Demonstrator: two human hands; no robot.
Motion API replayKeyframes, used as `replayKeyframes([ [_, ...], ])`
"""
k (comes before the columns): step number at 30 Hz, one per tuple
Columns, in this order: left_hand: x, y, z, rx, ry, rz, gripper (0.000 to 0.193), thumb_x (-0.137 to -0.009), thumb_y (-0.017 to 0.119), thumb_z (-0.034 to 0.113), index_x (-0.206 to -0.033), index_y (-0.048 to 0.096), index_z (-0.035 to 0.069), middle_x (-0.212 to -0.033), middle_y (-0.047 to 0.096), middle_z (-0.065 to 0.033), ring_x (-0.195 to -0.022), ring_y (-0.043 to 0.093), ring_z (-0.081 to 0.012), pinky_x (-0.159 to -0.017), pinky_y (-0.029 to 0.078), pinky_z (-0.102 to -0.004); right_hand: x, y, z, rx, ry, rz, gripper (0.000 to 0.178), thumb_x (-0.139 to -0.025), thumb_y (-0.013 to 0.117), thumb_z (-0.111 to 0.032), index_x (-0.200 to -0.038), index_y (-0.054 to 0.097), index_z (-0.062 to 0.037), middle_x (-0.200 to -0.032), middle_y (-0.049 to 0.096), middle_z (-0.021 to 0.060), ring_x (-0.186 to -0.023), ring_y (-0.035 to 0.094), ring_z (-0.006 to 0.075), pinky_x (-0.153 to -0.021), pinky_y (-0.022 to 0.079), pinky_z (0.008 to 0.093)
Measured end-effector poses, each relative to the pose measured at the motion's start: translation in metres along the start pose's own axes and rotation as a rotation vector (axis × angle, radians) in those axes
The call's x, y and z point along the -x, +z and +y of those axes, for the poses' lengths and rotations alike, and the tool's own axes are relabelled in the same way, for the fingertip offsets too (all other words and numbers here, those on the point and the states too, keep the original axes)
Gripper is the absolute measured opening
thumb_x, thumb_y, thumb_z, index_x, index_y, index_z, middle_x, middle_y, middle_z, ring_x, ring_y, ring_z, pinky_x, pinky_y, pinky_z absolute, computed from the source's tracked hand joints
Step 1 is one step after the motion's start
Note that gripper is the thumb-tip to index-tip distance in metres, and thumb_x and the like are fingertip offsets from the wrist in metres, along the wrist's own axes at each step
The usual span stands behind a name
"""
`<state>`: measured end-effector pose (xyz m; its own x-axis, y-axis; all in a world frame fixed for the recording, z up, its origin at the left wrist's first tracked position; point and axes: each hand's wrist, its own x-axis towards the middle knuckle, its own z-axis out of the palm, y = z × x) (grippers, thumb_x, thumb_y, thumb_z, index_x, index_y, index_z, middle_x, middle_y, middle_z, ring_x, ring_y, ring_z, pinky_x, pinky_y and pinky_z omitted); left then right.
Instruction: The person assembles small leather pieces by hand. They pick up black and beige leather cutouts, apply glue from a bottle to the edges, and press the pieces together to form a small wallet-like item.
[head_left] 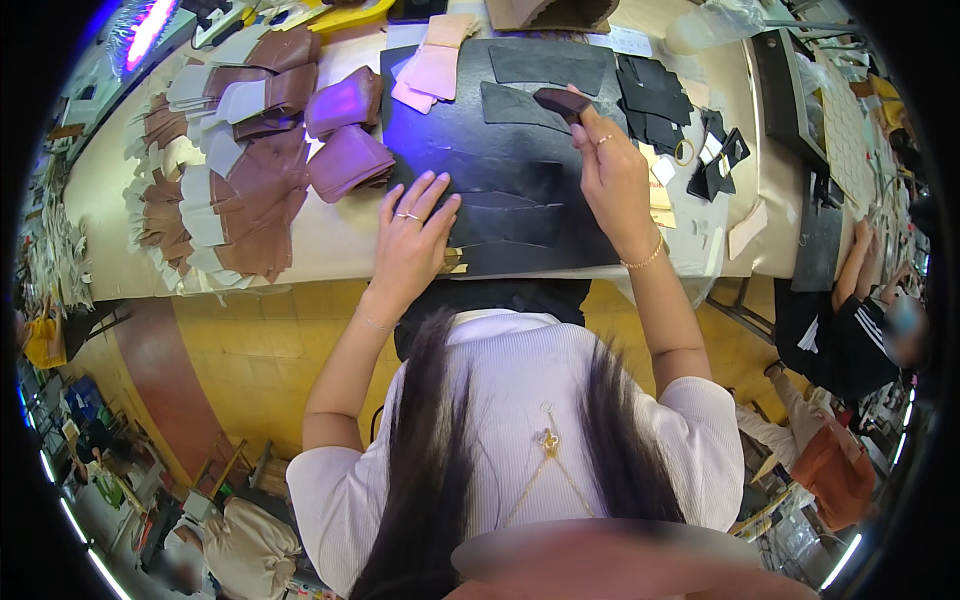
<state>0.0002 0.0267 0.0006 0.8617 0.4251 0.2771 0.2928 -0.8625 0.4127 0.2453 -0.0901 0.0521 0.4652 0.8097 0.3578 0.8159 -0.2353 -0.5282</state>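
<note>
A large dark rectangular cutting mat (500,160) is laid at the near edge of the pale bench (340,235), and thin black leather pieces (505,215) are spread flat on it. The left hand (410,240) is pressed palm-down with fingers spread on the mat's near left part, apparently to keep the leather from shifting. A small dark brown block-shaped tool (562,102) is pinched in the right hand (612,175) over another black piece further back. Brown and white leather cut-outs (235,170) are stacked toward the left edge; pink card pieces (432,68) lie at the far edge.
</note>
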Motion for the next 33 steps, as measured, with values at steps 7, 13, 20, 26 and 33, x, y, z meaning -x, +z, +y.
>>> replayKeyframes([
  [7,-0.013,-0.001,0.008,0.066,0.002,0.085,0.031,-0.086,0.069,0.012,-0.116,0.065,0.008,-0.132,0.058,-0.0112,-0.128,0.051,-0.0292,-0.106,0.035,-0.0482,-0.003,0.013,0.001,0.099,-0.023,-0.083,0.039,-0.098,0.056,-0.021,-0.137,0.056,-0.0196,-0.077,0.059,0.01,-0.063,0.063,0.0319,-0.056,0.051,0.0426],
  [13,-0.037,-0.002,0.018,0.12,0.032,0.147,0.028,-0.085,0.07,0.009,-0.113,0.068,0.007,-0.129,0.059,-0.0107,-0.124,0.053,-0.0303,-0.102,0.038,-0.0469,-0.014,0.019,-0.001,0.116,-0.035,-0.168,0.038,-0.098,0.055,-0.024,-0.137,0.056,-0.0207,-0.079,0.061,0.0095,-0.063,0.064,0.0321,-0.057,0.053,0.043],
  [20,-0.053,-0.003,0.021,0.128,0.091,0.149,0.025,-0.083,0.07,0.009,-0.107,0.067,0.005,-0.12,0.061,-0.0111,-0.117,0.056,-0.0294,-0.099,0.04,-0.0465,-0.023,0.026,-0.014,0.21,-0.036,-0.262,0.039,-0.098,0.056,-0.023,-0.137,0.056,-0.0196,-0.081,0.063,0.01,-0.064,0.065,0.0318,-0.057,0.053,0.0435],
  [26,-0.053,0.003,0.021,0.162,0.1,0.145,0.025,-0.081,0.07,0.009,-0.105,0.067,0.004,-0.116,0.062,-0.0123,-0.113,0.057,-0.0292,-0.098,0.042,-0.0447,-0.03,0.035,-0.019,0.204,-0.069,-0.354,0.039,-0.098,0.054,-0.023,-0.137,0.055,-0.0188,-0.085,0.065,0.0115,-0.066,0.066,0.0338,-0.057,0.054,0.0455],
  [33,-0.082,0.024,0.017,0.123,0.134,0.035,0.03,-0.085,0.069,0.017,-0.111,0.066,0.004,-0.126,0.057,-0.0162,-0.123,0.051,-0.0332,-0.104,0.04,-0.0479,-0.05,0.045,-0.018,0.112,-0.077,-0.263,0.034,-0.099,0.052,-0.026,-0.131,0.06,-0.0185,-0.085,0.066,0.0116,-0.069,0.067,0.0342,-0.059,0.054,0.0457],
])
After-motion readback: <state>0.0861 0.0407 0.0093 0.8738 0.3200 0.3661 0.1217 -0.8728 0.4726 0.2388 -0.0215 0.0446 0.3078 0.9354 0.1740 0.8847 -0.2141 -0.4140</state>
